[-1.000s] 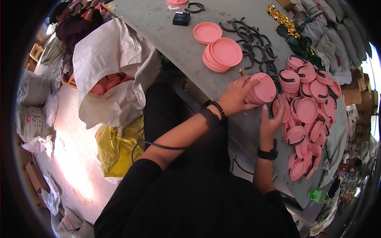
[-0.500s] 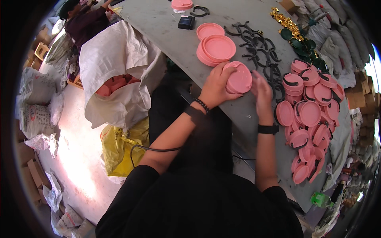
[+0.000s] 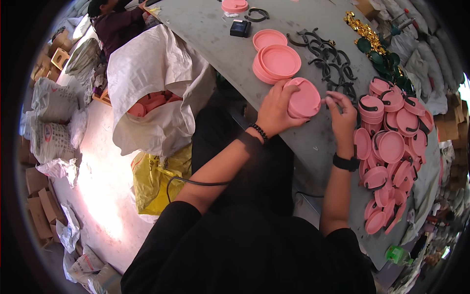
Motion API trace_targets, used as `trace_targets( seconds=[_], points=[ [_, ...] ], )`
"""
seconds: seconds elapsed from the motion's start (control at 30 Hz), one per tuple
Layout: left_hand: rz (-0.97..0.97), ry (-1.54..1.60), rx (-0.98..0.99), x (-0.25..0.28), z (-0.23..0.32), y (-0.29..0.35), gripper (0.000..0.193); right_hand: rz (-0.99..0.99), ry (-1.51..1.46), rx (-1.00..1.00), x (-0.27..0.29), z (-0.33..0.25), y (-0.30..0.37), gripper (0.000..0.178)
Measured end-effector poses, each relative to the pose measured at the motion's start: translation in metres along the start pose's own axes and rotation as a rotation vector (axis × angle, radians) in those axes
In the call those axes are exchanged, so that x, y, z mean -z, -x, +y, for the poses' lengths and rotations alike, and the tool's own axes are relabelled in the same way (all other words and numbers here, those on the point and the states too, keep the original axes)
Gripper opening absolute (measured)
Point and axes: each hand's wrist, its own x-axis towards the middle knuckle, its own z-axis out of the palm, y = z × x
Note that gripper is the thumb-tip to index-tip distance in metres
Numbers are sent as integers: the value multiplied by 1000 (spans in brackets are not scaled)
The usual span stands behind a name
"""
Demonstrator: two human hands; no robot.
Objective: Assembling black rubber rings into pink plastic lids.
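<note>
My left hand (image 3: 275,111) grips a pink round lid (image 3: 304,99) by its left side, thumb over the top and fingers around the edge. At the lid's right rim is my right hand (image 3: 344,120), thumb and fingertips pinched together. Whatever is between those fingertips is too small to make out. Just beyond the lid sit several stacked pink round lids (image 3: 280,61), with another pink disc (image 3: 269,38) behind them. Black curved handles (image 3: 327,56) lie in a loose row past my right hand.
Pink lids with black handles (image 3: 390,147) are heaped on the grey table (image 3: 313,166) at right. Gold and dark green parts (image 3: 379,54) lie farther back. A white sack (image 3: 142,63) holding pink parts stands left of the table. Another person (image 3: 115,24) is at far left.
My right hand has gone from spread fingers beside the lid to a pinch at its rim. The left hand still holds the lid, now turned slightly. The whole view has shifted a little.
</note>
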Motion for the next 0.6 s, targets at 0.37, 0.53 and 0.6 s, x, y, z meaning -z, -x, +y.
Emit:
trace_targets(
  seconds=[0.37,0.53,0.6],
  points=[
    [24,-71,113,-10,40,29,83,45,146,-6,-15,-5,13,21],
    [-29,-27,212,4,49,37,86,37,410,180,2,-6,4,17],
    [-3,-1,160,5,41,20,86,61,367,189,2,-18,9,17]
  ],
)
